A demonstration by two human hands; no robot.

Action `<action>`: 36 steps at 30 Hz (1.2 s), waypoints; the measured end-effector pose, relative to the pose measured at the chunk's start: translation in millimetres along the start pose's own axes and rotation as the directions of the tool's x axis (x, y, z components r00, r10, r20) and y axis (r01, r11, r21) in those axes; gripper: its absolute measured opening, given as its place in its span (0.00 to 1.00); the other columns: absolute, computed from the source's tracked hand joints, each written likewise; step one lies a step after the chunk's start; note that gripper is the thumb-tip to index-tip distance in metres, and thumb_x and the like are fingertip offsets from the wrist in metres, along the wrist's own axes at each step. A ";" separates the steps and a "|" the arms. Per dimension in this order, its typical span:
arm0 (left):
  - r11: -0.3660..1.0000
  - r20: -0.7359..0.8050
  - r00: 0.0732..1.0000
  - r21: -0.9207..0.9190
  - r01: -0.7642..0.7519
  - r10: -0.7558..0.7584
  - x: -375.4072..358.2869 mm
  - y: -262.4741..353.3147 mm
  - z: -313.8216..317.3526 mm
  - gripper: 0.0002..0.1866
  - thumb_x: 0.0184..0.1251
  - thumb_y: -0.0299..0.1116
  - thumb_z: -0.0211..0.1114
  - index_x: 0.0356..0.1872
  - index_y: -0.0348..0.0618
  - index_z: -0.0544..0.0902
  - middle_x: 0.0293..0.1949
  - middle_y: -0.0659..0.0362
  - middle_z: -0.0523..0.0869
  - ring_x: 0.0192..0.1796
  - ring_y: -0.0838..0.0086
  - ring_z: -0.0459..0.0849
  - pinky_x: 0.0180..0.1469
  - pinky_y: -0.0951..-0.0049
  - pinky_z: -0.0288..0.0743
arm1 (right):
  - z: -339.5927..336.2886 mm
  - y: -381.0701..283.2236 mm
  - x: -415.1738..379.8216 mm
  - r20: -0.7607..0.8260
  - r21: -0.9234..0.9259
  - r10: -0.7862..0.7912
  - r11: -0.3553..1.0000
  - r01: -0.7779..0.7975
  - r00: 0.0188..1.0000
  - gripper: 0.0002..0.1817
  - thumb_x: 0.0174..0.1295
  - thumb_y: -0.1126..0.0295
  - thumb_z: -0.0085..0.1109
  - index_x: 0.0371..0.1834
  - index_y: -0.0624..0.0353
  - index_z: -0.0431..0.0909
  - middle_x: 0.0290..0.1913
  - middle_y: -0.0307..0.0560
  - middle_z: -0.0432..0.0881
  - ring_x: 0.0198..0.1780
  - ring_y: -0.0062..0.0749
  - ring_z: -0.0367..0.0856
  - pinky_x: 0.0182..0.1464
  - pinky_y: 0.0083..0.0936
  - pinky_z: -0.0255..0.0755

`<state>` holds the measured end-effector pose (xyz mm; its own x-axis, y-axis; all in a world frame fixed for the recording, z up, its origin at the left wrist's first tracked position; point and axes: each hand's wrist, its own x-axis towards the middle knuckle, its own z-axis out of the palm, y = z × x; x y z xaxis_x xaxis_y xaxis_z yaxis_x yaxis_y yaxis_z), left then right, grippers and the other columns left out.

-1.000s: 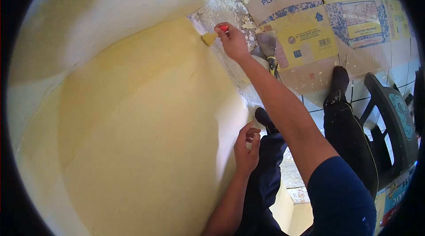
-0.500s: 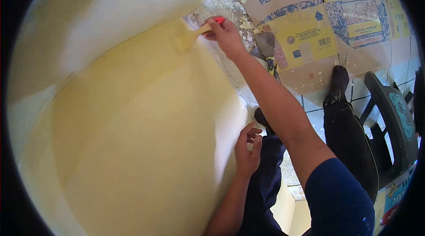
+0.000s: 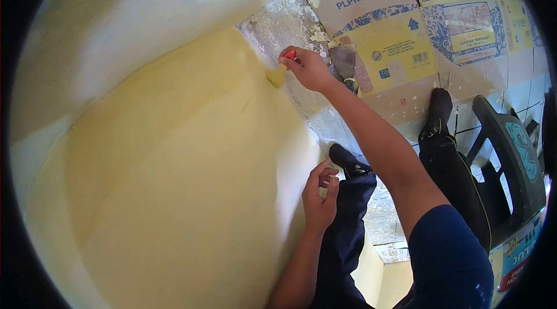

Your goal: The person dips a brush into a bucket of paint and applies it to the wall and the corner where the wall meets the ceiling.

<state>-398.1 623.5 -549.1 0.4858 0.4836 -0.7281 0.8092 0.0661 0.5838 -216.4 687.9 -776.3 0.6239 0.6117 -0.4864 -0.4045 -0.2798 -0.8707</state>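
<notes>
My right hand (image 3: 306,69) is closed around the handle of a paintbrush (image 3: 277,76). A red end of the handle shows above my fingers, and the bristles sit at the edge of the yellow-painted wall (image 3: 191,152), beside the bare, flaking strip. Lower down, my left hand (image 3: 319,200) hangs close to the wall with its fingers loosely bent and apart, holding nothing. Right of the brush, a putty knife (image 3: 343,62) with a dark blade lies on flattened cardboard (image 3: 371,31), its handle partly hidden behind my right forearm.
Paint flakes litter the peeling grey strip (image 3: 284,19) along the wall's foot. My feet in dark socks (image 3: 439,106) stand on the tiled floor and cardboard. A dark plastic chair or stool (image 3: 510,164) is at the right, with a printed blue and red packet (image 3: 520,257) below it.
My right hand has drawn the paintbrush right and down, from the painted face to the wall's edge. The brush now appears edge-on. My left hand has barely shifted.
</notes>
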 end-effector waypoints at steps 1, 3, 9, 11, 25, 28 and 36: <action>1.000 -0.002 1.000 -0.001 0.000 0.000 -0.3 -0.2 0.3 0.23 0.75 0.41 0.59 0.64 0.39 0.74 0.46 0.55 0.86 0.47 0.73 0.81 0.52 0.71 0.73 | 0.1 0.5 1.4 0.002 0.000 -0.001 1.000 0.001 1.000 0.11 0.68 0.61 0.59 0.43 0.57 0.82 0.32 0.51 0.85 0.33 0.40 0.84 0.39 0.31 0.75; 1.000 0.009 1.000 0.003 -0.024 0.024 0.0 -0.2 1.3 0.22 0.74 0.40 0.59 0.63 0.39 0.74 0.46 0.55 0.86 0.46 0.73 0.81 0.52 0.71 0.73 | -0.5 0.2 8.7 -0.032 -0.109 -0.099 0.989 0.095 0.995 0.12 0.67 0.60 0.60 0.43 0.58 0.82 0.32 0.51 0.85 0.33 0.40 0.84 0.39 0.32 0.75; 1.000 0.021 1.000 0.000 0.003 -0.003 -2.4 -0.2 5.7 0.21 0.70 0.31 0.63 0.62 0.40 0.75 0.47 0.57 0.86 0.43 0.76 0.82 0.49 0.72 0.73 | 32.9 -27.4 64.3 -0.334 0.231 -0.054 0.963 0.138 0.941 0.13 0.67 0.60 0.60 0.43 0.58 0.83 0.33 0.51 0.86 0.33 0.41 0.84 0.39 0.32 0.75; 1.000 0.016 1.000 -0.003 -0.010 0.010 -2.2 2.6 5.2 0.21 0.70 0.32 0.63 0.62 0.40 0.75 0.47 0.57 0.86 0.43 0.76 0.82 0.49 0.73 0.73 | 34.5 -17.4 61.4 -0.380 0.202 -0.134 0.954 0.223 0.915 0.13 0.68 0.60 0.60 0.45 0.58 0.83 0.32 0.51 0.85 0.32 0.39 0.83 0.38 0.31 0.75; 1.000 0.013 1.000 0.002 -0.024 0.024 0.1 3.7 1.2 0.20 0.74 0.36 0.59 0.62 0.39 0.75 0.47 0.55 0.86 0.44 0.74 0.81 0.50 0.72 0.74 | 18.8 -41.9 15.7 -0.292 0.580 0.058 0.805 0.129 0.955 0.11 0.73 0.65 0.57 0.46 0.62 0.80 0.38 0.40 0.84 0.38 0.20 0.82 0.42 0.20 0.78; 0.999 0.025 0.999 0.032 -0.034 0.034 -1.6 4.8 4.7 0.19 0.73 0.35 0.59 0.62 0.40 0.75 0.46 0.56 0.86 0.44 0.74 0.81 0.49 0.72 0.74 | 35.3 -51.5 5.3 -0.211 0.451 -0.014 0.886 0.110 0.977 0.11 0.73 0.65 0.56 0.48 0.62 0.78 0.40 0.40 0.84 0.40 0.20 0.82 0.43 0.21 0.80; 0.999 0.044 0.999 0.043 -0.014 0.012 -6.0 -1.7 14.8 0.18 0.69 0.30 0.64 0.59 0.42 0.78 0.43 0.58 0.86 0.38 0.74 0.82 0.43 0.72 0.75 | 15.7 -109.5 -37.3 -0.313 0.508 -0.025 0.840 0.189 0.950 0.11 0.74 0.65 0.55 0.46 0.61 0.79 0.38 0.41 0.85 0.38 0.21 0.83 0.41 0.21 0.78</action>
<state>-397.5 607.6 -551.1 0.5093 0.4458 -0.7361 0.8159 0.0220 0.5778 -205.8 707.4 -661.7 0.8115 0.3564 -0.4630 -0.5615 0.2565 -0.7867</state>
